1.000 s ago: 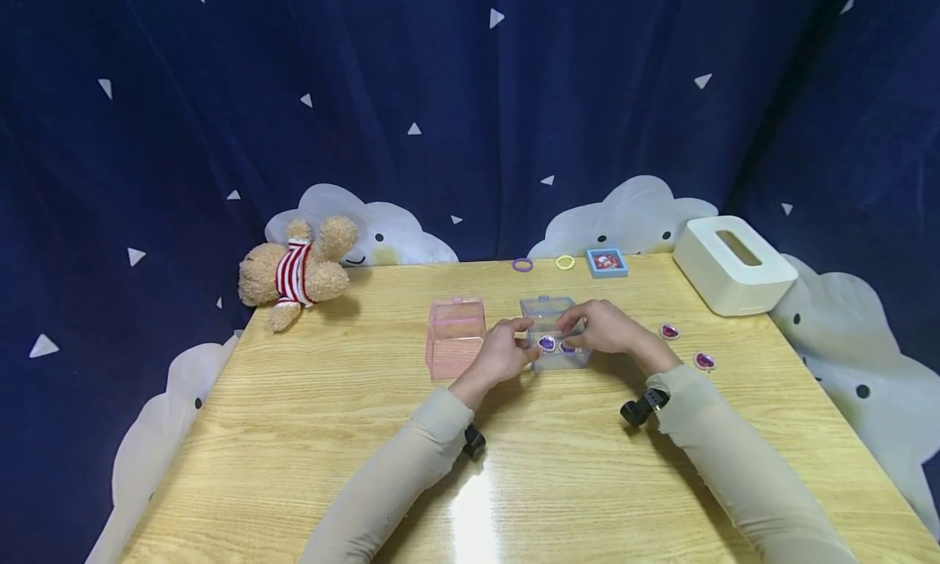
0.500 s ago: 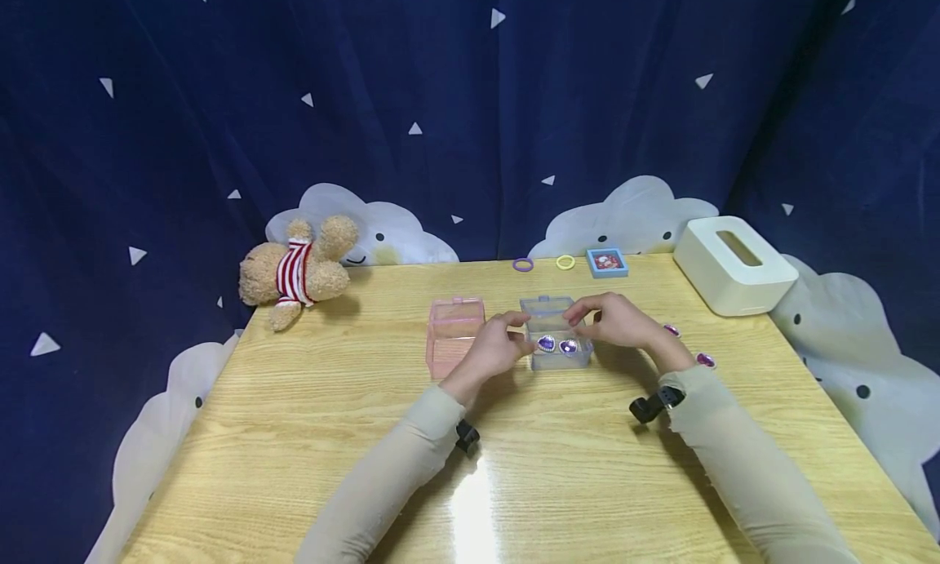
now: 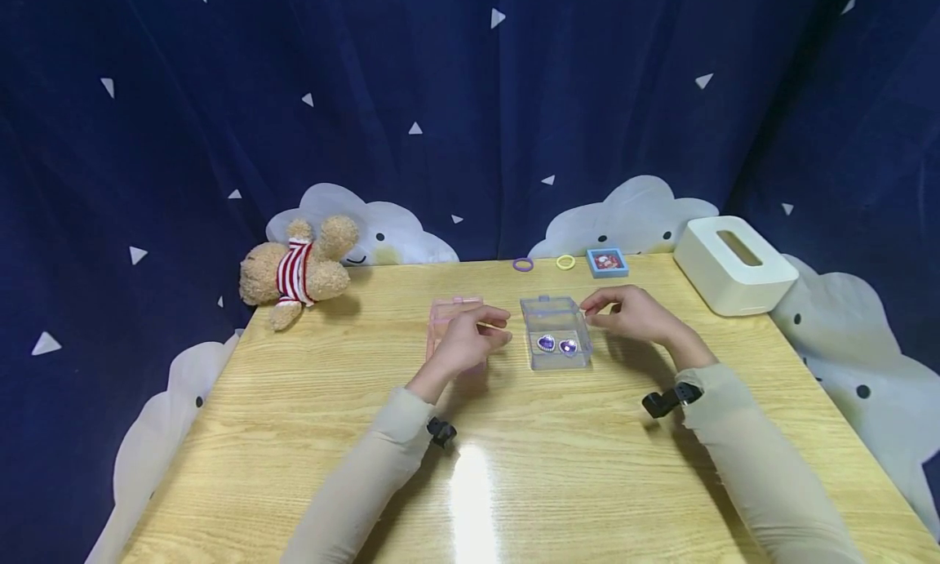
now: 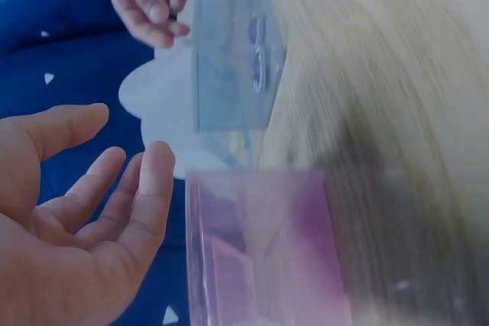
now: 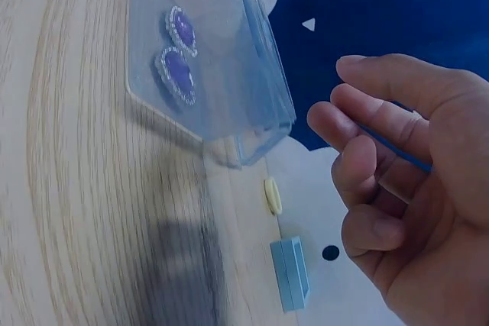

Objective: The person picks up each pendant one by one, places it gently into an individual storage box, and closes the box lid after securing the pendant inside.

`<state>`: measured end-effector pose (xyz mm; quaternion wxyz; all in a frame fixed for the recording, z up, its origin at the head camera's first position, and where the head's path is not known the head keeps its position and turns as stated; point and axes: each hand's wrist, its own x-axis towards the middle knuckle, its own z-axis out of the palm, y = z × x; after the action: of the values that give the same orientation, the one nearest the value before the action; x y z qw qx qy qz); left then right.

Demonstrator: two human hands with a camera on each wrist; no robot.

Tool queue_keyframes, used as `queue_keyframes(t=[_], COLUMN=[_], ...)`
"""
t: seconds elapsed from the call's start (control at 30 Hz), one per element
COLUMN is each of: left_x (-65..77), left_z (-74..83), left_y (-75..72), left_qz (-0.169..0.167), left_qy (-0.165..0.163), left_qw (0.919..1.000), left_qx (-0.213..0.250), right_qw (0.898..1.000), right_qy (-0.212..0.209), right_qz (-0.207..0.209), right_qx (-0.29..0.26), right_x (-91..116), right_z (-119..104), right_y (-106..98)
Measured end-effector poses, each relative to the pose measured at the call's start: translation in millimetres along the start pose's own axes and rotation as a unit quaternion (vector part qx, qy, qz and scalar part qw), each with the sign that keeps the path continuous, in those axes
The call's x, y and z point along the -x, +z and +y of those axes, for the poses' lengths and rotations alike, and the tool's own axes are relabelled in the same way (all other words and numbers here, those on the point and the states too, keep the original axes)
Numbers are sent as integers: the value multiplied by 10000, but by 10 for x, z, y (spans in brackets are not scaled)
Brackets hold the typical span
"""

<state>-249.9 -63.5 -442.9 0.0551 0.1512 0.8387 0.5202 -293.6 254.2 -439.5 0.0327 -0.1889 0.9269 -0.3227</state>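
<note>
A clear bluish plastic box [image 3: 560, 361] stands on the table with its lid [image 3: 547, 305] raised at the back. Inside lie two purple gems with sparkling pale rims, a left gem [image 3: 546, 344] and a right gem [image 3: 569, 348]. My left hand [image 3: 464, 340] hovers over an open pink clear box [image 4: 267, 250], hiding much of it in the head view; its fingers are loosely bent around nothing. To the right of the bluish box, my right hand [image 3: 633, 314] is raised beside the rim, fingers relaxed and holding nothing.
Along the back edge lie a purple ring [image 3: 523, 264], a yellow ring [image 3: 565, 262] and a small blue-framed picture [image 3: 607, 263]. A white tissue box [image 3: 734, 266] stands at the back right, a teddy bear [image 3: 294, 274] lies at the back left.
Both hands have drawn away from the bluish box, the left hand to the left, the right hand to the right. The right-hand gem, partly covered before, now lies uncovered. My right hand now hides the red gems.
</note>
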Motion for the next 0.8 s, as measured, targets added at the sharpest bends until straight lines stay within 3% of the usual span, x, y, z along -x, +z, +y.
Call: queue_keyframes(t=[0.2,0.6,0.8], left_x=[78,272,346], left_z=[-54,-171,-273], left_y=[-166,-493,-624], left_qz=[202,567,725], left_qy=[94,-287,-442], left_qw=[9997,9980,9961], left_qx=[53,49,224], right_qw=[9998,9971,9946], right_qy=[183,763,984], right_qz=[-20,47,-35], right_qx=[6,-52,-326], right_x=[59,156,208], right_z=[98,356,423], right_y=[-102,-282,-341])
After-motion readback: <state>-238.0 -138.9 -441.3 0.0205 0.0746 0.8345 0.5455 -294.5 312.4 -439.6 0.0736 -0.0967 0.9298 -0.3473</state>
